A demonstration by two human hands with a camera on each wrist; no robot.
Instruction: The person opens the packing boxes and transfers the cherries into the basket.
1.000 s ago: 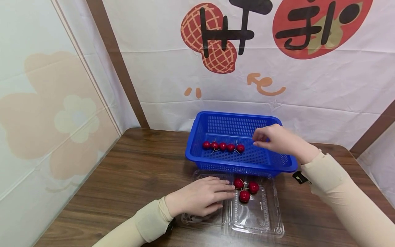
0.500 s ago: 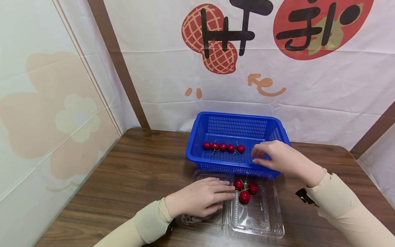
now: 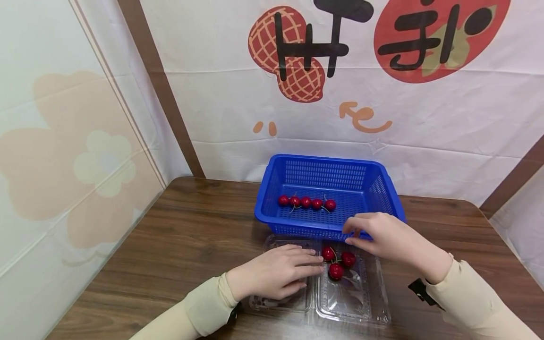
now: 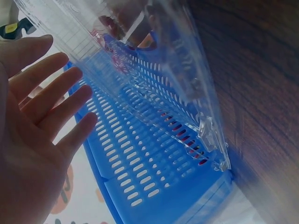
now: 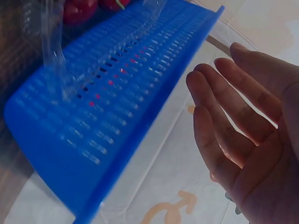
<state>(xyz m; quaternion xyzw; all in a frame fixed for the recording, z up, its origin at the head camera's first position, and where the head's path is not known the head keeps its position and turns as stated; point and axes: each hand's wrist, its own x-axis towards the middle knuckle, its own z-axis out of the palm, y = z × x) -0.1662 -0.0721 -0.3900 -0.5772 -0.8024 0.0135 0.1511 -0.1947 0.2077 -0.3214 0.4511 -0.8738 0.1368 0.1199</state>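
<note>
Pulls right hand (image 3: 384, 238) back to 6 o'clock rim of basket (image 3: 325, 172), with fingers (image 3: 359, 222) loose, empty. Holds left hand (image 3: 276, 272) straight, ungripping, over box (image 3: 342, 302) at 9 o'clock, likely to steady it. Has three cherries (image 3: 335, 271) boxed at 3 o'clock, five cherries (image 3: 306, 202) in basket.

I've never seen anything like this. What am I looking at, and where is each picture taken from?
There's no robot here, just a person's bare left hand and right hand. The wide picture comes from a camera on the person's head, looking forward and down; the two close ones come from cameras on each wrist. On the wooden table stands a blue basket with a row of five cherries in it. In front lies an open clear box with three more cherries. The left hand is over the box's left half, the right hand near the basket's front edge. Neither appears to hold anything.
</note>
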